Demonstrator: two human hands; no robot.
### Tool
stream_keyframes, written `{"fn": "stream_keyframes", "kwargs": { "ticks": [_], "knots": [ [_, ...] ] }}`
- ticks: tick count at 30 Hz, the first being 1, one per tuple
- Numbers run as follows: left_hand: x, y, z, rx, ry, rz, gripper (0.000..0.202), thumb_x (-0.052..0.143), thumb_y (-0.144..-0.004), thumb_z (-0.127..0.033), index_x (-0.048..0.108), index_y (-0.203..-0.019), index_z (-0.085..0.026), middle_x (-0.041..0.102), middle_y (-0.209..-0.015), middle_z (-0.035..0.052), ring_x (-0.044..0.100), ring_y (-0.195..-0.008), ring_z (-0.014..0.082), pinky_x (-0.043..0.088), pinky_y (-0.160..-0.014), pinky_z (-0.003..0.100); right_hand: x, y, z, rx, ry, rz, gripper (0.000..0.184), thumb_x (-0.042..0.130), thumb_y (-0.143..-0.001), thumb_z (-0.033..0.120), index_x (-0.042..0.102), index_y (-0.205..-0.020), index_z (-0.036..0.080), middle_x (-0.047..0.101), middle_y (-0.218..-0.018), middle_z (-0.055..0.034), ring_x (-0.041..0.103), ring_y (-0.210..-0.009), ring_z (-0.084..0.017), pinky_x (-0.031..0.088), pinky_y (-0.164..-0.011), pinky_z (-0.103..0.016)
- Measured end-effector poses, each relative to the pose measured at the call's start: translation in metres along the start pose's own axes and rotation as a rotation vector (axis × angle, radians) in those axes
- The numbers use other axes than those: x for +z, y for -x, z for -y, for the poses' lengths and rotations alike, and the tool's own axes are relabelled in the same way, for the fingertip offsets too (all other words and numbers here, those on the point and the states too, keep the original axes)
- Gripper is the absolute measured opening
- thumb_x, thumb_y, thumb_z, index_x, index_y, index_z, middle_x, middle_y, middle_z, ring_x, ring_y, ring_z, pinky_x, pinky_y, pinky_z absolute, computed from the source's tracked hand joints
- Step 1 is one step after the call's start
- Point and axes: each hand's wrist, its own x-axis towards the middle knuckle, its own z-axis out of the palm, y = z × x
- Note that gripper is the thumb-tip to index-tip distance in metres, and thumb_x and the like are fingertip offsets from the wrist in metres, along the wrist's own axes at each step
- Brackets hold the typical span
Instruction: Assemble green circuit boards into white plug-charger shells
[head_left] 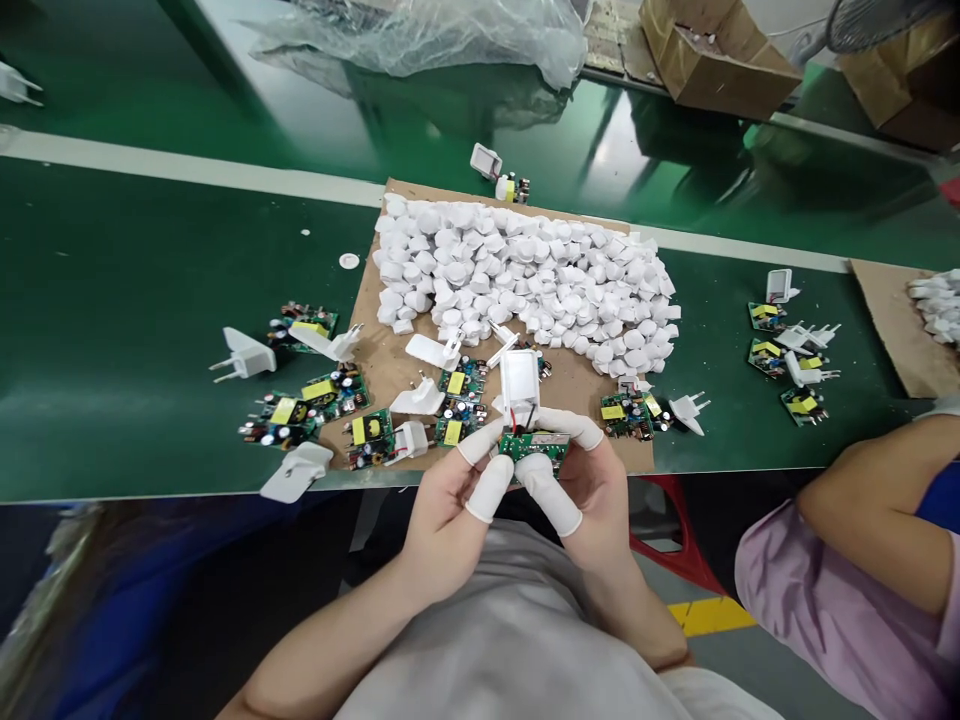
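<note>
Both hands meet just below the table's front edge, with white finger cots on thumbs and forefingers. My left hand (457, 490) and my right hand (589, 475) pinch a small green circuit board (534, 447) from either side. A white plug housing (520, 380) stands above the board, joined to it by thin red and black wires. Behind it a brown cardboard sheet (375, 290) carries a large heap of white plastic caps (525, 275).
Several loose circuit boards (330, 392) and white plug parts (244, 355) lie on the green belt (112, 300) and cardboard. Another person's arm (877, 510) is at right, with more boards (769, 352) there. Clear plastic bag (435, 35) and cardboard boxes (712, 60) sit at the back.
</note>
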Motion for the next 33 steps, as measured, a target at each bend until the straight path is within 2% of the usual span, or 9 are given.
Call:
{"fn": "stream_keyframes", "kwargs": {
  "ticks": [6,11,14,18,21,24,26,29,33],
  "knots": [
    [0.006,-0.006,-0.011,-0.106,-0.001,0.05,0.047,0.085,-0.086,-0.057,0.086,-0.119,-0.022,0.087,-0.105,0.011,0.083,-0.093,0.0283,0.071,-0.086,0.042,-0.011,0.006,0.0,-0.022,0.071,0.082,0.067,0.078,-0.099,0.041,0.051,-0.161,0.036,0.067,-0.153,-0.0066,0.069,-0.134,-0.027,0.057,-0.116,-0.043],
    [0.006,-0.005,-0.011,-0.042,-0.034,0.044,0.045,0.084,-0.088,-0.056,0.086,-0.118,-0.023,0.086,-0.107,0.0094,0.082,-0.094,0.0268,0.068,-0.093,0.042,-0.007,0.004,0.001,-0.007,0.131,-0.011,0.055,0.082,-0.096,0.026,0.067,-0.149,0.032,0.076,-0.14,-0.0076,0.075,-0.123,-0.027,0.06,-0.111,-0.041],
    [0.004,-0.001,-0.014,0.002,-0.142,0.084,0.046,0.077,-0.094,-0.055,0.085,-0.123,-0.02,0.085,-0.092,0.0083,0.079,-0.082,0.0242,0.068,-0.086,0.038,-0.002,0.003,-0.001,-0.016,0.058,-0.03,0.05,0.085,-0.094,0.025,0.074,-0.142,0.034,0.08,-0.131,-0.0068,0.079,-0.115,-0.026,0.065,-0.104,-0.04],
    [0.005,-0.003,-0.021,-0.008,-0.145,0.132,0.052,0.088,-0.084,-0.051,0.083,-0.124,-0.019,0.085,-0.092,0.0085,0.077,-0.077,0.0222,0.067,-0.074,0.032,-0.005,0.002,-0.005,0.005,0.101,-0.029,0.048,0.083,-0.096,0.037,0.073,-0.142,0.03,0.08,-0.131,-0.0103,0.078,-0.115,-0.029,0.064,-0.105,-0.046],
    [0.006,-0.008,-0.023,-0.019,-0.122,0.106,0.053,0.098,-0.072,-0.04,0.083,-0.119,-0.019,0.086,-0.099,0.0089,0.079,-0.081,0.0212,0.066,-0.076,0.029,-0.011,-0.001,-0.007,-0.025,0.122,0.09,0.053,0.072,-0.103,0.05,0.066,-0.151,0.03,0.077,-0.138,-0.0105,0.075,-0.123,-0.031,0.06,-0.111,-0.049],
    [0.007,-0.011,-0.023,-0.026,-0.121,0.103,0.045,0.096,-0.076,-0.04,0.082,-0.114,-0.019,0.086,-0.098,0.0093,0.08,-0.085,0.0223,0.066,-0.083,0.031,-0.014,-0.003,-0.007,-0.067,0.112,0.195,0.056,0.065,-0.106,0.052,0.058,-0.158,0.035,0.07,-0.149,-0.0078,0.07,-0.132,-0.03,0.057,-0.115,-0.048],
    [0.008,-0.012,-0.022,-0.022,-0.118,0.085,0.041,0.093,-0.079,-0.042,0.082,-0.111,-0.019,0.086,-0.099,0.0094,0.08,-0.089,0.024,0.066,-0.088,0.034,-0.012,-0.002,-0.006,-0.064,0.16,0.171,0.054,0.066,-0.106,0.045,0.056,-0.159,0.038,0.069,-0.15,-0.0063,0.07,-0.13,-0.028,0.056,-0.115,-0.045],
    [0.009,-0.011,-0.02,-0.038,-0.1,0.069,0.042,0.093,-0.08,-0.045,0.083,-0.11,-0.018,0.086,-0.096,0.0099,0.08,-0.097,0.0281,0.066,-0.093,0.04,-0.008,0.0,-0.007,-0.054,0.214,0.106,0.054,0.07,-0.105,0.037,0.058,-0.157,0.038,0.076,-0.135,-0.006,0.073,-0.116,-0.025,0.06,-0.105,-0.039],
    [0.007,-0.008,-0.014,-0.074,0.007,0.113,0.045,0.092,-0.081,-0.049,0.083,-0.114,-0.019,0.085,-0.099,0.011,0.079,-0.107,0.0324,0.064,-0.102,0.048,-0.005,0.0,-0.011,-0.086,0.206,0.013,0.047,0.081,-0.096,0.033,0.073,-0.143,0.032,0.08,-0.109,-0.0054,0.071,-0.095,-0.023,0.061,-0.089,-0.037]
  ]
}}
